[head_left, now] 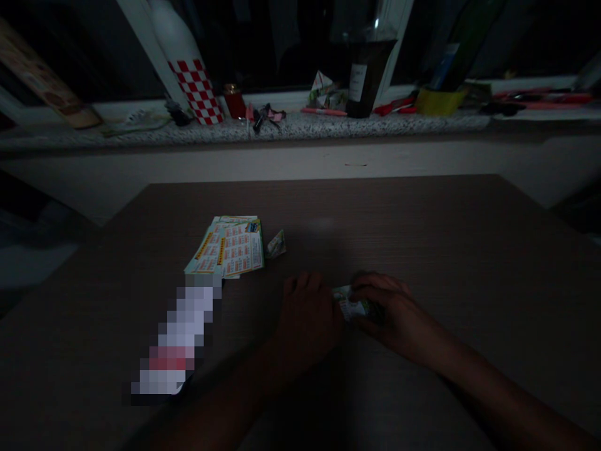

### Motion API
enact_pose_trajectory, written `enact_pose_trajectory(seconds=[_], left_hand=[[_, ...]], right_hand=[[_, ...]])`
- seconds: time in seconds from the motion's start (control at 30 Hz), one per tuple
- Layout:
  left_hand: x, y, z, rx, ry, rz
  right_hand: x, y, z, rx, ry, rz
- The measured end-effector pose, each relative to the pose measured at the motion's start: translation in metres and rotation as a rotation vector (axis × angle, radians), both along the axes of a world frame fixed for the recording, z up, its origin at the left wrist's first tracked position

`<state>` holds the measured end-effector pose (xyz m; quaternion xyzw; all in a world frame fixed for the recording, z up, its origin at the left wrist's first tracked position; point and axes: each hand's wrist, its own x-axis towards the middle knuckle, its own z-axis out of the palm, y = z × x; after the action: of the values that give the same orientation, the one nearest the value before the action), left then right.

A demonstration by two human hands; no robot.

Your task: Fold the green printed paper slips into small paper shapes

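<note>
Grasping one small green-and-white printed paper piece (350, 307) between left grip (310, 316) and right grip (395, 310), low over broad brown wood-grain surface (422, 232).

A home is suggested, though which room cannot be told. Across the top of the frame, dark panes (258, 56) are held in a white window frame (143, 37). Below them a speckled stone sill (305, 128) is scattered with household odds and ends: a red-and-white checked bottle (195, 88) at upper left, a yellow holder (439, 103) at upper right. The lower frame is mostly filled by a wood-grained table (422, 216).
</note>
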<state>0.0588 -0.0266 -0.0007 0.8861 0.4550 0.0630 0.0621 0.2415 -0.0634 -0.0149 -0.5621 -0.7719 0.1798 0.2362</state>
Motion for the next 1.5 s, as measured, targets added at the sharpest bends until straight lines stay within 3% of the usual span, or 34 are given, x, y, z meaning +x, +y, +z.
enact_pose_trajectory(seconds=[0.37, 0.63, 1.03, 1.5], left_hand=[[0.0063, -0.0026, 0.0072, 0.021, 0.077, -0.021], [0.0061, -0.0024, 0.0013, 0.026, 0.043, 0.016], [0.0055, -0.0011, 0.0063, -0.027, 0.061, 0.012], [-0.002, 0.001, 0.0076, -0.087, 0.009, 0.007]], right_hand=[[0.0006, -0.0016, 0.0029, 0.02, -0.056, -0.011], [0.0003, -0.0033, 0.0023, 0.002, -0.049, -0.02], [0.0012, -0.003, 0.0051, 0.01, -0.08, 0.06], [-0.0042, 0.0013, 0.006, -0.023, -0.08, -0.024]])
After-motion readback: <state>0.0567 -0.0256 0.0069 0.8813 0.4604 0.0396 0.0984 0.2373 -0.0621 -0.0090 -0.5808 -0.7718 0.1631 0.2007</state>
